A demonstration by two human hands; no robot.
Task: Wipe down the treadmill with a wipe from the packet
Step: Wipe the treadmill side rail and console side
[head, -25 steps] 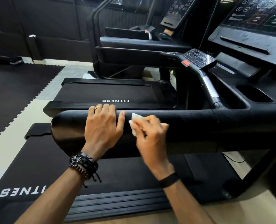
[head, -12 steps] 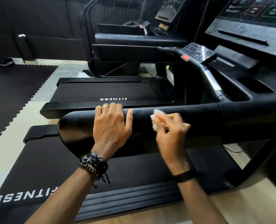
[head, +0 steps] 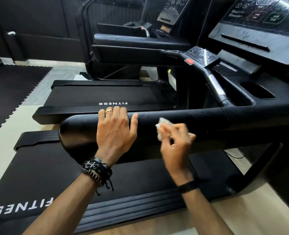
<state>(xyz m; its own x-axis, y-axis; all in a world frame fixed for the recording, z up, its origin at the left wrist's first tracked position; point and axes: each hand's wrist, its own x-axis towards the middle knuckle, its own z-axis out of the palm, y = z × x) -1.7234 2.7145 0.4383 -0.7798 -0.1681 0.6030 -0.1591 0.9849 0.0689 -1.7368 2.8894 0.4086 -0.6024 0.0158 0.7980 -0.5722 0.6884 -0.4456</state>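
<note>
Left hand (head: 114, 131) rests flat, fingers straight, over the treadmill's rounded, matte black handrail (head: 199, 119). Right hand (head: 176, 146), motion-blurred, pinches a crumpled white wipe (head: 162, 128), apparently pressed against the rail's near face, just beside the left thumb.

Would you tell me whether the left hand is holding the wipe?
No, the wipe is pinched in the right hand; the left hand rests on the handrail.
</note>
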